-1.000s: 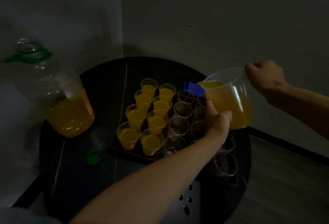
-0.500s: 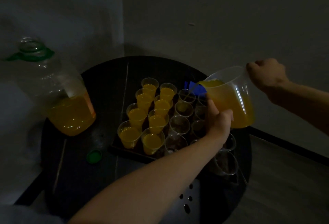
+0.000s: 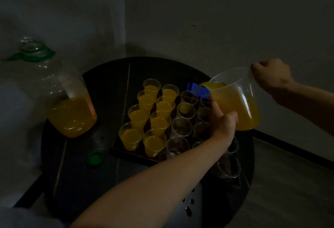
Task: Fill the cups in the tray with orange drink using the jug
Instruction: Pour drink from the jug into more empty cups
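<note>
In the head view, the jug (image 3: 240,101), about half full of orange drink, is held in the air over the far right part of the tray (image 3: 126,153), with its spout tilted to the left. The right hand (image 3: 271,77) is closed round the handle at the far right. The left hand (image 3: 222,121) cups the lower wall from the near side, thumb and fingers curled on it. So the jug lies between both hands, and its long axis leans left and down toward the cups. A thin stream (image 3: 194,94) falls from the spout to the far end of the third column. I judge that it feeds the partly filled cup (image 3: 186,109), but it may be the farthest cup just beside it. Eight filled cups (image 3: 160,124) stand in the two left columns. The empty cups (image 3: 181,126) wait nearer, and the left forearm crosses some of them, so pouring there needs care. On the round table (image 3: 108,83) a big bottle (image 3: 72,117) stands at the left, with its green cap (image 3: 94,158) near the tray. Something blue (image 3: 203,92) lies behind the spout.
</note>
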The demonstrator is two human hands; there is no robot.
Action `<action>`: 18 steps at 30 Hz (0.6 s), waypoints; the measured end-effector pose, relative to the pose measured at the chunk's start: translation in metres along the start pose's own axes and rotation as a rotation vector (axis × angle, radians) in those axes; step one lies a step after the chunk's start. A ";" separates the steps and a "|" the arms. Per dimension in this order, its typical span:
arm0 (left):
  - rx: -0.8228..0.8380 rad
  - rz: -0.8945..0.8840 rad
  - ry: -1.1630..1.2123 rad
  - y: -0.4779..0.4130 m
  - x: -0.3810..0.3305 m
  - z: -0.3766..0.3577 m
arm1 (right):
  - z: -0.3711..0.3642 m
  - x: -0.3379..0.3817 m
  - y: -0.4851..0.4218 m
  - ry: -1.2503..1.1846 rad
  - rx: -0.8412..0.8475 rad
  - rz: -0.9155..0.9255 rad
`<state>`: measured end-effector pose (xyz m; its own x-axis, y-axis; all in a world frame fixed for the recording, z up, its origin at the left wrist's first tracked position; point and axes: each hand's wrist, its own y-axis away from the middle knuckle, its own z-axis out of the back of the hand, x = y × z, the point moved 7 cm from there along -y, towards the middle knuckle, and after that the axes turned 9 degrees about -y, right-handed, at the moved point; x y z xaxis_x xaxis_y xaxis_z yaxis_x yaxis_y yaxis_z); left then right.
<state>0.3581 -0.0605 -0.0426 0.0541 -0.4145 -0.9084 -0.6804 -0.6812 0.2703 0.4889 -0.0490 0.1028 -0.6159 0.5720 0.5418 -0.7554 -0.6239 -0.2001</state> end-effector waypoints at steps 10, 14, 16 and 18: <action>0.022 -0.012 0.033 -0.001 -0.001 -0.003 | 0.002 0.000 -0.004 0.048 -0.016 0.032; 0.014 -0.010 0.032 0.001 -0.002 0.001 | 0.001 0.006 0.000 0.035 -0.012 0.032; 0.016 -0.018 0.030 0.002 -0.002 0.002 | 0.002 0.008 0.002 0.030 -0.010 0.030; 0.022 -0.027 0.039 0.002 -0.001 0.003 | 0.001 0.009 0.003 0.027 -0.011 0.026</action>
<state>0.3545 -0.0594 -0.0420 0.1007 -0.4193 -0.9023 -0.6945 -0.6790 0.2380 0.4812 -0.0465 0.1079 -0.6408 0.5699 0.5144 -0.7416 -0.6328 -0.2228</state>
